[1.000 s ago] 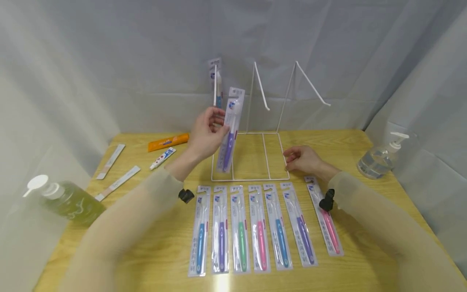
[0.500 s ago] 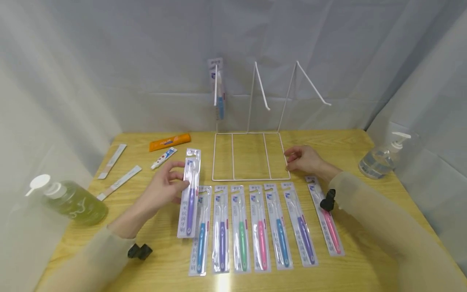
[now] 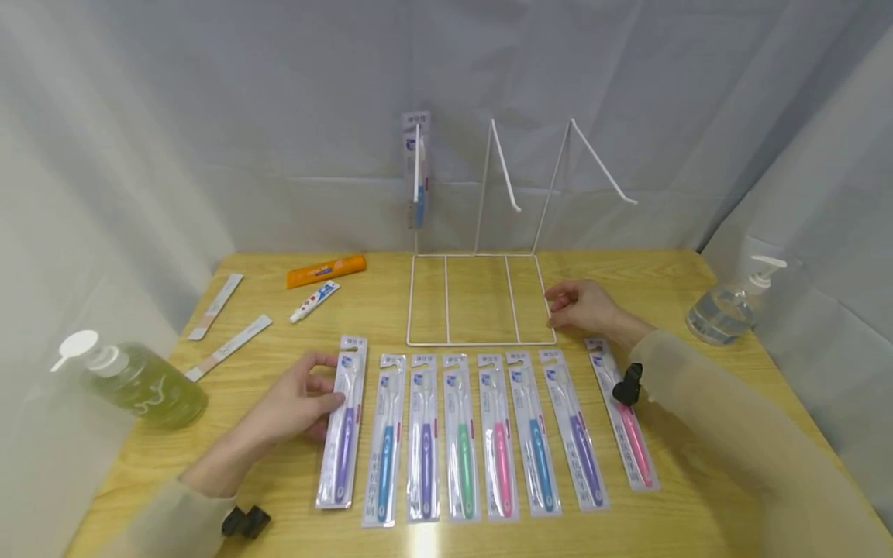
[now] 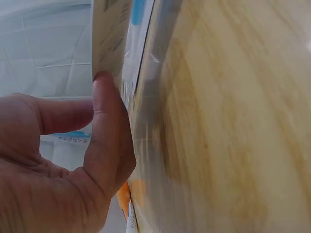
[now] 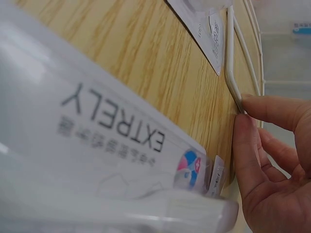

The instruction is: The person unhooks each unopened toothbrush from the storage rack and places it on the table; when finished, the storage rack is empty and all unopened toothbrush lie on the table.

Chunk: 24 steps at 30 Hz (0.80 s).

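Observation:
My left hand (image 3: 289,403) pinches the edge of a packaged purple toothbrush (image 3: 343,434) at the left end of a row. In the left wrist view, thumb and fingers meet the card backing (image 4: 109,41), tilted close over the wood. My right hand (image 3: 586,306) holds the white wire display rack (image 3: 481,342) by its right side; the right wrist view shows thumb and forefinger pinching the bent wire (image 5: 230,63). One packaged blue toothbrush (image 3: 421,211) hangs on the rack's left hook. Several more packaged toothbrushes lie in front, including a blue one (image 3: 384,473) beside the purple one.
A packaged pink toothbrush (image 3: 633,442) lies under the right wrist. At left are a green pump bottle (image 3: 146,387), two slim sachets (image 3: 230,347), an orange tube (image 3: 325,271) and a small white tube (image 3: 315,301). A clear pump bottle (image 3: 722,310) stands at right.
My left hand has carried the purple toothbrush from beside the left hook down and left to the row's left end. My right hand has stayed on the rack.

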Available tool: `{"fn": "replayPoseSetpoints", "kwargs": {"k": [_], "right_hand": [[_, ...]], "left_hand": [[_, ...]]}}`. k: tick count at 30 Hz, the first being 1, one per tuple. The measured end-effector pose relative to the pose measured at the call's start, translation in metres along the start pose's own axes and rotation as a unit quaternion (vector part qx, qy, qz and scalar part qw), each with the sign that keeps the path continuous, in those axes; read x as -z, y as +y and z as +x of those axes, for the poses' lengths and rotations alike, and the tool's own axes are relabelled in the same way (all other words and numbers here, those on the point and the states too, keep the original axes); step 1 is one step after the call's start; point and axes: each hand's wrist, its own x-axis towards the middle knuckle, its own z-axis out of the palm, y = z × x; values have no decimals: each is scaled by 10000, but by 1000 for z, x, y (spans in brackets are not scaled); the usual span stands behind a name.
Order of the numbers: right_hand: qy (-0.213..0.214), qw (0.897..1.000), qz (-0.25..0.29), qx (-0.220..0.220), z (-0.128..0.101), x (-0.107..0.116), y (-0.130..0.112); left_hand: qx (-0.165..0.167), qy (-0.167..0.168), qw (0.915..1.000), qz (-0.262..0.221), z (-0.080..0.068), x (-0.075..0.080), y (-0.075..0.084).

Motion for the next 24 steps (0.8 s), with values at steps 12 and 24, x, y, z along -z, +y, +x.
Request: {"fn": "replayPoseSetpoints", "kwargs": {"k": [12, 24], "right_hand": [[34, 10000, 32, -81, 1, -2, 0], [6, 10000, 17, -52, -2, -1, -3]], "left_hand": [[192, 55, 9976, 660, 2, -7, -3], [-528, 799, 9524, 2894, 2, 10, 19]]}}
